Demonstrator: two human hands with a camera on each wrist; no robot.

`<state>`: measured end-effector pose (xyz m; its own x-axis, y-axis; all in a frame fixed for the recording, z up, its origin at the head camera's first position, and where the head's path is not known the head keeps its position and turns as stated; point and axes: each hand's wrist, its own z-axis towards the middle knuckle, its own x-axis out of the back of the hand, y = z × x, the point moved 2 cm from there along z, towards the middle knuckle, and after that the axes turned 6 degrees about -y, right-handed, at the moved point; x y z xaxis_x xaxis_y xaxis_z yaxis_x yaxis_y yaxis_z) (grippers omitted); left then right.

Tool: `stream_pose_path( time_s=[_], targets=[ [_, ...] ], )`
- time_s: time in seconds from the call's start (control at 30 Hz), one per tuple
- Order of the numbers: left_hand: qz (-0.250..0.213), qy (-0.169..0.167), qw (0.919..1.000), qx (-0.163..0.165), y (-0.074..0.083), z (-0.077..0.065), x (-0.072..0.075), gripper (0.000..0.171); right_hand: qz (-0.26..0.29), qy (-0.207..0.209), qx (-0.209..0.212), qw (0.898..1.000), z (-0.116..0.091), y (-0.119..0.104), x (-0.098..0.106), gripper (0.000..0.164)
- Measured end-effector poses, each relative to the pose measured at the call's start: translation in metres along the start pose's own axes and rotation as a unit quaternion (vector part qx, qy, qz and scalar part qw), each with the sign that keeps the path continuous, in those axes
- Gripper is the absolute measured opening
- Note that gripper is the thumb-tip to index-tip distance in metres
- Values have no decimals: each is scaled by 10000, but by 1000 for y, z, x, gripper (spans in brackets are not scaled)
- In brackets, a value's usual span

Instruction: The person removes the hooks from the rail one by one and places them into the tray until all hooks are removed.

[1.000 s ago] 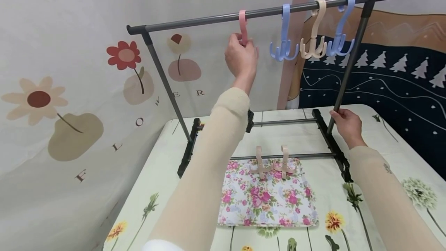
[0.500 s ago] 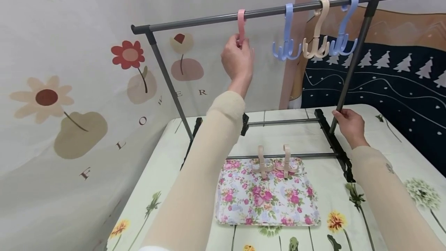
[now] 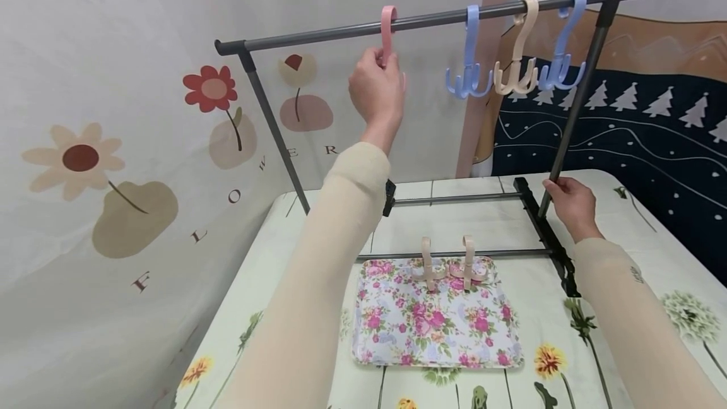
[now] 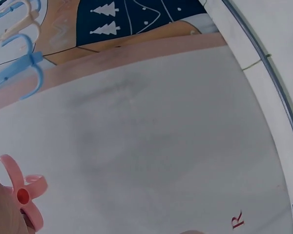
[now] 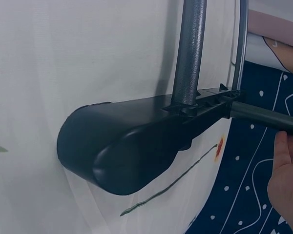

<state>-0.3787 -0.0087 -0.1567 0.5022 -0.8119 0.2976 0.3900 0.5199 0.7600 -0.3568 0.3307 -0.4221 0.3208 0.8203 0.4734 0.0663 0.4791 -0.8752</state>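
My left hand (image 3: pixel 377 88) pinches a pink multi-prong hook (image 3: pixel 387 29) by its stem. The hook's curved top stands a little above the rack's top bar (image 3: pixel 329 35). In the left wrist view, the prongs of the pink hook (image 4: pixel 22 195) spread out beside the fingers. Low on the rack's right upright (image 3: pixel 575 105), my right hand (image 3: pixel 572 204) grips the pole just over the black foot (image 3: pixel 536 232). The right wrist view shows that hand (image 5: pixel 289 183) at the pole (image 5: pixel 266 117), with part of the hand cut off by the frame.
Two blue hooks (image 3: pixel 470 59) (image 3: pixel 562 49) hang with a cream hook (image 3: pixel 517 55) between them on the bar's right side. Two beige hooks (image 3: pixel 427 264) (image 3: pixel 468 262) sit on the lower rail, over a floral tray (image 3: pixel 431 327). A printed cloth covers the table (image 3: pixel 619 333).
My left hand has shifted left along the bar and slightly up, raising the pink hook's top above it. My right hand keeps its grip on the upright.
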Motion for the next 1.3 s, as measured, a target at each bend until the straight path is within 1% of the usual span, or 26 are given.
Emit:
stream_pose_path(
  time_s=[0.13,0.3,0.43,0.57,0.7,0.83,1.0,1.07,1.13,1.23,1.3],
  targets=[
    [483,-89,9987,149,8,4,7,24,41,-4,-6,10000,0,0,0,62],
    [1142,-199,9924,419,17,9,10,20,-6,1,21,10000,1,0,0,60],
    [1384,-309,9879,620,24,11,8,18,-200,-27,143,9997,2,0,1,57],
    [1459,-319,9863,697,30,10,5,17,-328,-49,255,9991,2,0,1,53],
    [1509,-193,9857,721,32,9,4,17,-385,-40,307,9988,2,1,1,53],
    [1508,-58,9845,898,34,10,3,16,-463,-53,324,9984,3,1,2,54],
    [1586,35,9804,1164,38,15,3,16,-529,-130,382,9978,1,1,2,54],
    [1594,129,9799,1195,42,17,6,16,-539,-167,407,9976,1,0,1,54],
    [1579,230,9805,1145,47,21,12,16,-521,-190,434,9975,1,-1,0,53],
    [1424,358,9843,985,54,28,22,15,-506,-121,412,9978,4,-1,-2,49],
    [1323,345,9865,904,58,31,27,14,-489,-96,432,9978,6,-2,-2,47]
  ],
)
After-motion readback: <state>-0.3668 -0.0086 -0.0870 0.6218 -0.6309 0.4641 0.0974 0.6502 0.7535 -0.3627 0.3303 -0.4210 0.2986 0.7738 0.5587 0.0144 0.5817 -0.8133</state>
